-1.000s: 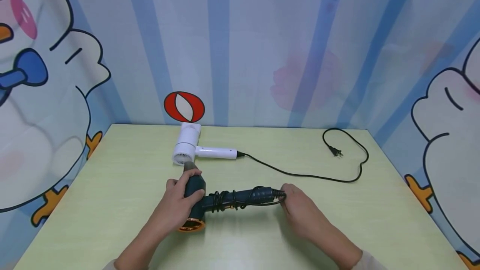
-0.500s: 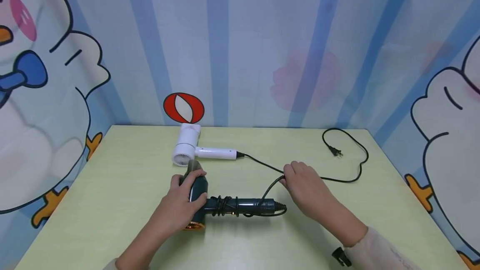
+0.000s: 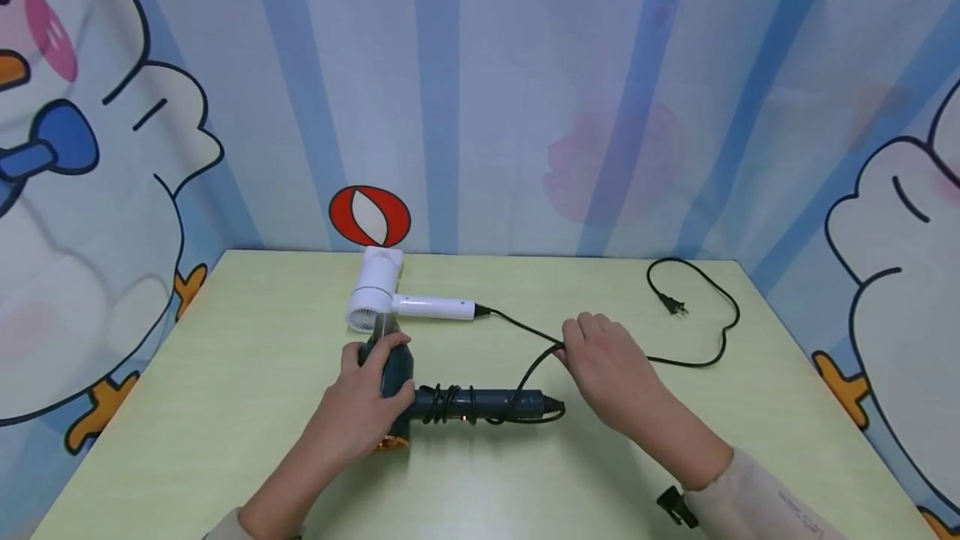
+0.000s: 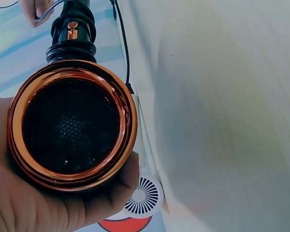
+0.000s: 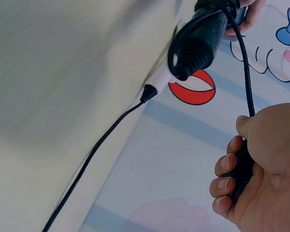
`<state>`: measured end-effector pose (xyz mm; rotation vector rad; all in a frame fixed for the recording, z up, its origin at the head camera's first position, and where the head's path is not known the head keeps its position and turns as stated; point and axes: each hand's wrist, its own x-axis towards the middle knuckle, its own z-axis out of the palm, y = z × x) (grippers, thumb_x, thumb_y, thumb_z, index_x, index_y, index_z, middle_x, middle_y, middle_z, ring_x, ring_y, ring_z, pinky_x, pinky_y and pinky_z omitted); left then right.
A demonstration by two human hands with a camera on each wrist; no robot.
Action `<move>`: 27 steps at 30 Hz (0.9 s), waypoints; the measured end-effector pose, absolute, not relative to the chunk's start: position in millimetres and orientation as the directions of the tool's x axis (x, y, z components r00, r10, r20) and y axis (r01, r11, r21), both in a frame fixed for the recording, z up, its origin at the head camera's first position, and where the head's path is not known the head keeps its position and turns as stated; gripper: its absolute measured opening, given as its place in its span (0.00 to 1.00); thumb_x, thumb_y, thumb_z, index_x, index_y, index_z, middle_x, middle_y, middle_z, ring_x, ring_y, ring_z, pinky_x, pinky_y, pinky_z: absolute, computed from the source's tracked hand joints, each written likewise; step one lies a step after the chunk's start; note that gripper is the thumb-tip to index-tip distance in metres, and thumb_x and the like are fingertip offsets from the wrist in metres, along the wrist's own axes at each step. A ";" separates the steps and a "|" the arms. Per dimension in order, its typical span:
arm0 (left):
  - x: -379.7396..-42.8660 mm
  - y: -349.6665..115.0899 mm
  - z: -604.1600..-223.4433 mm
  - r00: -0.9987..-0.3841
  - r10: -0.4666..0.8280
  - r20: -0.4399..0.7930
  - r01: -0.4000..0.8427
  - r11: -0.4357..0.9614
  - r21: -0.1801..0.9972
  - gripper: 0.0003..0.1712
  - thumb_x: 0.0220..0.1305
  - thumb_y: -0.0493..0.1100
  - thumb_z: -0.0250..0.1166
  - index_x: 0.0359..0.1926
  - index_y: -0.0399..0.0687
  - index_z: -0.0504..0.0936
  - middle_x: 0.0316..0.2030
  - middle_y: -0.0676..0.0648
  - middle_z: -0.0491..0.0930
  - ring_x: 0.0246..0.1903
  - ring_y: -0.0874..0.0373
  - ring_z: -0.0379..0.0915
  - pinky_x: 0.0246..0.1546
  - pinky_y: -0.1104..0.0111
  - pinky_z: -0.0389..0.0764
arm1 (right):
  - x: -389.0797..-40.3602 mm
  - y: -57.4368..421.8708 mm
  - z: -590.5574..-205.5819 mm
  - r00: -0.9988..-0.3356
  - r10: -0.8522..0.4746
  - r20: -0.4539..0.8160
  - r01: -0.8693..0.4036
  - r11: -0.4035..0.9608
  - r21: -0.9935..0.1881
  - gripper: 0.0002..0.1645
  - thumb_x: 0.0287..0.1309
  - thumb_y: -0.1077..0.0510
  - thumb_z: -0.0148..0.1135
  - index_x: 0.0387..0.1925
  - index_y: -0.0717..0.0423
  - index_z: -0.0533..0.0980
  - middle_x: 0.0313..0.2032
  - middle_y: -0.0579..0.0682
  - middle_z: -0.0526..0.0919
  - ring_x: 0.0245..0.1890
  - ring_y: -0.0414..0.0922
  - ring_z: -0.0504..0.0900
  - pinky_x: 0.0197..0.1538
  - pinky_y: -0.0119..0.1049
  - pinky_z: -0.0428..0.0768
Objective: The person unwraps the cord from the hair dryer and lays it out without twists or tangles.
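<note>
My left hand [image 3: 352,415] grips a dark green hair dryer [image 3: 399,373] round its barrel, above the table with a shadow below. Its copper-coloured rim [image 4: 128,111] and dark mesh face the left wrist camera. Black power cord [image 3: 444,404] is wound in several turns round the handle [image 3: 517,403], which points right. A loose stretch of that cord rises from the handle to my right hand [image 3: 607,369]. In the right wrist view the fingers curl round a thicker black piece [image 5: 242,169] at the cord's end, mostly hidden in the fist.
A white hair dryer [image 3: 375,282] lies behind the green one near the table's back edge. Its black cord [image 3: 690,363] runs right, passing behind my right hand, and curves back to a two-pin plug [image 3: 672,305]. A printed curtain [image 3: 502,107] hangs behind the table [image 3: 247,340].
My right hand has moved from the handle's end up and away from me, drawing out a stretch of cord. The left hand keeps its grip; the green dryer has shifted only slightly.
</note>
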<state>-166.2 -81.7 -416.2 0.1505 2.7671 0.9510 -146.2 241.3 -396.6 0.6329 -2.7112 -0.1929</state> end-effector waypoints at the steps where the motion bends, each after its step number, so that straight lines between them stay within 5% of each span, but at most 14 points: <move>1: -166.4 -81.9 -416.0 -0.973 0.163 -0.165 0.027 0.785 0.619 0.34 0.69 0.57 0.60 0.73 0.73 0.61 0.70 0.35 0.51 0.44 0.35 0.77 0.30 0.58 0.80 | -145.9 240.4 -395.1 -0.837 -0.453 0.307 -0.403 0.890 0.216 0.19 0.69 0.54 0.63 0.30 0.58 0.65 0.23 0.48 0.59 0.24 0.45 0.57 0.29 0.36 0.59; 27: -174.3 -90.5 -419.8 -0.988 0.100 -0.120 -0.003 0.758 0.652 0.35 0.71 0.58 0.61 0.74 0.67 0.59 0.69 0.32 0.50 0.41 0.37 0.78 0.28 0.60 0.81 | -95.4 215.4 -370.3 -0.795 -0.489 0.358 -0.421 0.871 0.254 0.23 0.64 0.47 0.68 0.29 0.56 0.66 0.26 0.47 0.60 0.25 0.44 0.57 0.29 0.34 0.59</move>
